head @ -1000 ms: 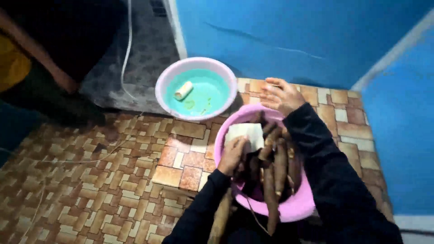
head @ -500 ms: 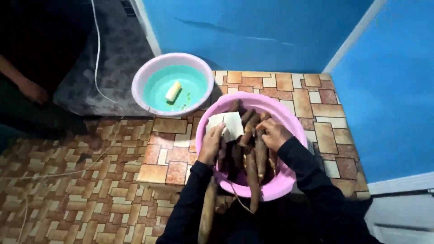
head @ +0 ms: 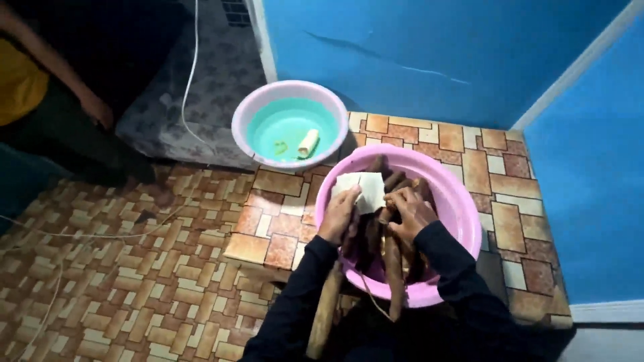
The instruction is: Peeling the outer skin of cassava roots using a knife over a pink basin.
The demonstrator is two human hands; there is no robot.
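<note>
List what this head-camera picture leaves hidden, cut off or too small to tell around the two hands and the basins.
- Head view: left hand covers part of the pale block; its grip is unclear.
- Right hand hides the brown roots beneath it.
- Pink basin: floor hidden by roots.
- Green flecks in the smaller basin: too small.
- Seated person: cut off by the edge.

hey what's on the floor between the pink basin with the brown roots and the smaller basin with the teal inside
In the head view, only bare patterned floor tiles separate the pink basin from the smaller basin.
</note>
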